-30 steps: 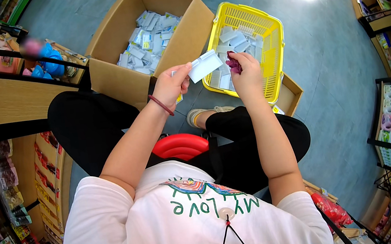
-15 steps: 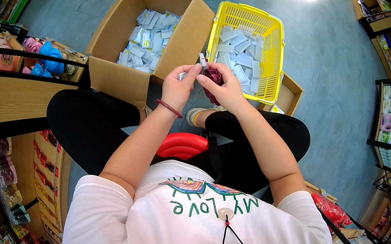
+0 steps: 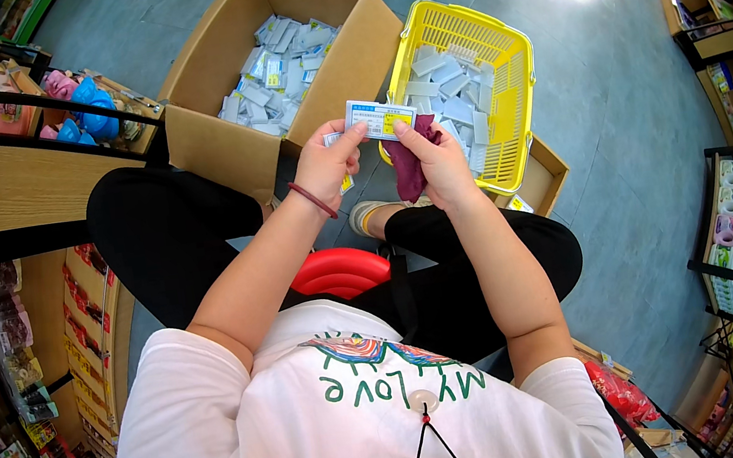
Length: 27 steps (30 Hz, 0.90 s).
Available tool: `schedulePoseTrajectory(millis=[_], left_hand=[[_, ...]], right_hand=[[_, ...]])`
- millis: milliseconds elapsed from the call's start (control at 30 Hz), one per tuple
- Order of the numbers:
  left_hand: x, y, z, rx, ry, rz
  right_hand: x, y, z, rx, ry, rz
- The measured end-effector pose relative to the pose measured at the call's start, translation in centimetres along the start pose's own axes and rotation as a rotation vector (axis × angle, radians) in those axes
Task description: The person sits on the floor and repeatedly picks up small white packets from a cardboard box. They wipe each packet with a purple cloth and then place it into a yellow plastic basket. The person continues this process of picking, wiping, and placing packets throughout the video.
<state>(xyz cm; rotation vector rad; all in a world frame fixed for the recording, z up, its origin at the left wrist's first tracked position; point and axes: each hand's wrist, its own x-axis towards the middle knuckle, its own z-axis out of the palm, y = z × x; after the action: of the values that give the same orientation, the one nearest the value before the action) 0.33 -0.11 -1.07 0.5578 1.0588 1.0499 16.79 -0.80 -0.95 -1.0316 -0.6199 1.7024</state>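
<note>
Spanning the space between your hands, one label card (image 3: 378, 118), white with blue and yellow print, sits above the near ends of a box and a basket. Your left hand (image 3: 329, 164) is clamped on its left end; your right hand (image 3: 443, 162) pinches its right end, with a maroon cloth (image 3: 410, 171) bunched in the same grip and hanging below. The two-ended hold appears to keep the card steady, printed face toward you. A spare card (image 3: 347, 183) shows behind your left fingers, likely tucked there to leave the thumb available.

The cardboard box (image 3: 355, 81) stands ahead, the yellow basket (image 3: 503, 69) to its right, both apparently set within easy reach. A wooden tray (image 3: 551, 170) shows beside the basket's near end.

Count: one card between the hands, at least one spare, one cloth, one box, one basket, one tray. Boxed cards (image 3: 283, 67) and basketed cards (image 3: 450, 91) overlap; neither total can be verified.
</note>
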Motion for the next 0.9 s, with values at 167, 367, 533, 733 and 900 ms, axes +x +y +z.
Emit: schedulePoseTrajectory(millis=[167,367,533,733,900], left_hand=[[0.2,0.7,-0.2,0.032,0.032,0.049],[0.1,1.4,-0.6,0.072,-0.016,0.103],[0.2,1.7,-1.0,0.061,-0.046,0.09],[0.1,0.4,-0.7,-0.035,-0.047,0.003],[0.2,0.4,-0.9,-0.119,-0.145,-0.084]], right_hand=[[0.3,-0.8,-0.1,-0.085,0.102,-0.016],[0.3,-1.0,-0.3,-0.259,0.131,-0.001],[0.3,-0.6,-0.4,-0.336,0.096,0.004],[0.0,-0.4,0.0,-0.317,0.046,0.041],[-0.2,-0.8,0.2,-0.181,0.002,0.105]])
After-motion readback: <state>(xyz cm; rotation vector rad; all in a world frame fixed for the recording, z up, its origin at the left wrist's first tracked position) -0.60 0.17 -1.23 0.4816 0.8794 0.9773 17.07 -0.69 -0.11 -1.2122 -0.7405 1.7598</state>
